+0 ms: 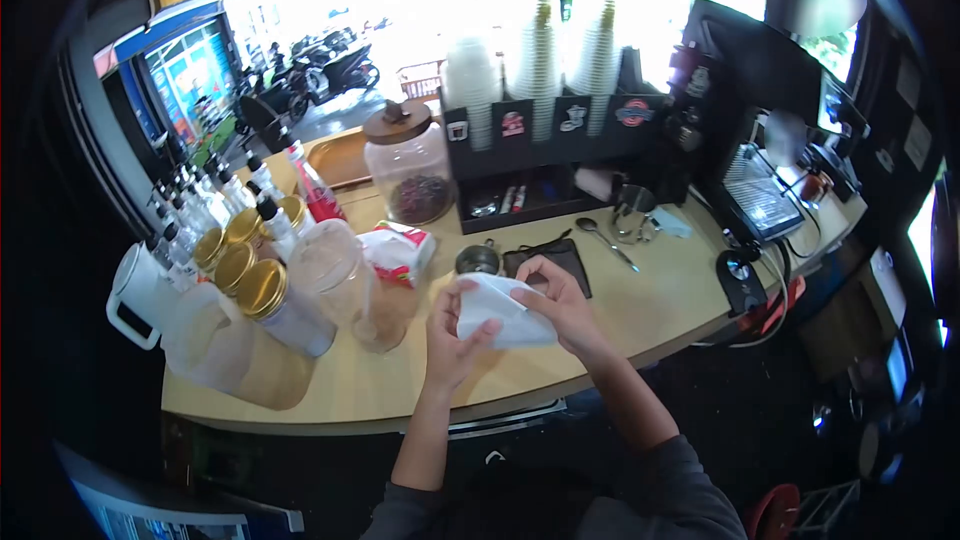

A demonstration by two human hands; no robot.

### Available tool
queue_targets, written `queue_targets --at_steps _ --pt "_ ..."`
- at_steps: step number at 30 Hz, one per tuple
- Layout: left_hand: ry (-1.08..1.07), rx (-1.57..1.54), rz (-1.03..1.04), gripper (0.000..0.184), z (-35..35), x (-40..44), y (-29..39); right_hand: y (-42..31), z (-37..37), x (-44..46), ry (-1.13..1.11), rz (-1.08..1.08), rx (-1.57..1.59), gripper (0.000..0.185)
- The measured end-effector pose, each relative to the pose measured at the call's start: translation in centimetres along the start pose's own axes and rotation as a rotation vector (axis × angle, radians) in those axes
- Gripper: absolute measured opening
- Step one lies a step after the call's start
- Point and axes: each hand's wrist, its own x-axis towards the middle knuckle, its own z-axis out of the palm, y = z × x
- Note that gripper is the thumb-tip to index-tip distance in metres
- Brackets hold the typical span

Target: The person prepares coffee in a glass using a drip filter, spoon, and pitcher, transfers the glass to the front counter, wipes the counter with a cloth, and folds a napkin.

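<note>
My left hand (456,333) grips the left side of a folded white paper (510,315) that looks like a coffee filter. On its right edge, my right hand (556,303) pinches the same paper between thumb and fingers. The paper is held up over the counter's front edge. Just beyond it are a small metal cup (478,258) and a flat black pouch or mat (568,265), partly hidden by my hands. A long spoon (605,242) lies to the right of these. To the left stands a red and white packet (398,254).
Clear plastic pitchers (235,355), gold-lidded jars (285,305) and pump bottles (205,202) crowd the counter's left. A lidded glass jar (410,165) stands behind. Cup stacks (535,60) rise from a black organizer (545,155). A steel pitcher (634,212) and espresso machine (755,190) are right.
</note>
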Motion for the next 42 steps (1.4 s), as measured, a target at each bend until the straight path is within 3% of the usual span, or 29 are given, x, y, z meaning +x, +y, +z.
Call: queue_targets --at_steps 1,2,5,8,11,13,15,17,19,24,27,32,35,37,40,42 --pt "-0.061 -0.045 -0.175 0.058 0.7 -0.4 0.1 -0.5 -1.1 -1.3 0.024 0.098 -0.064 0.029" --pt "-0.127 -0.089 -0.348 0.053 1.5 -0.7 0.0 -0.8 -1.6 -2.5 0.046 0.079 -0.073 0.029" --pt "-0.132 -0.111 -0.308 0.049 4.8 -2.0 -0.6 -1.7 -3.4 -6.9 0.187 -0.071 0.038 0.068" --pt "-0.027 -0.157 -0.282 0.038 9.2 -4.3 -0.7 -3.3 -4.9 -11.9 0.266 -0.116 -0.056 0.073" --pt "-0.177 0.029 -0.264 0.014 12.5 -7.3 -1.7 -2.8 -8.4 -17.2 0.4 -0.159 -0.094 0.058" --pt "-0.271 0.049 -0.235 0.016 15.0 -9.2 -1.5 -4.0 -8.6 -20.3 0.592 -0.185 -0.037 0.034" --pt "-0.434 0.104 -0.154 0.02 17.2 -11.0 -1.2 -3.7 -10.7 -23.9 0.652 -0.204 -0.075 0.03" --pt "-0.47 0.054 -0.264 0.022 19.3 -12.9 -1.0 -4.6 -11.5 -27.5 0.699 -0.234 -0.108 0.023" --pt "-0.499 -0.179 -0.359 0.028 22.3 -14.9 -1.3 -6.0 -11.8 -31.0 0.729 -0.22 -0.138 0.024" --pt "-0.777 -0.049 -0.401 0.03 28.9 -18.5 -1.3 -8.0 -13.5 -39.8 0.94 -0.275 -0.308 0.022" --pt "-0.924 -0.042 -0.243 0.03 33.4 -20.2 -0.7 -9.3 -13.9 -44.2 1.075 -0.333 -0.368 0.019" --pt "-1.175 -0.183 -0.364 0.021 41.0 -23.3 -0.8 -10.8 -14.3 -50.8 1.331 -0.376 -0.545 0.019" --pt "-1.332 -0.287 -0.361 0.018 45.4 -25.0 -1.7 -12.3 -14.6 -53.7 1.486 -0.385 -0.522 0.02" --pt "-1.424 -0.37 -0.346 0.016 48.5 -26.2 -2.4 -13.5 -15.4 -55.1 1.463 -0.354 -0.388 0.021" --pt "-1.497 -0.488 -0.213 0.017 53.3 -27.3 -3.8 -13.7 -18.5 -56.2 1.567 -0.347 -0.51 0.022" --pt "-1.51 -0.5 -0.357 0.016 56.4 -27.8 -5.6 -13.8 -21.0 -56.2 1.625 -0.452 -0.509 0.022"
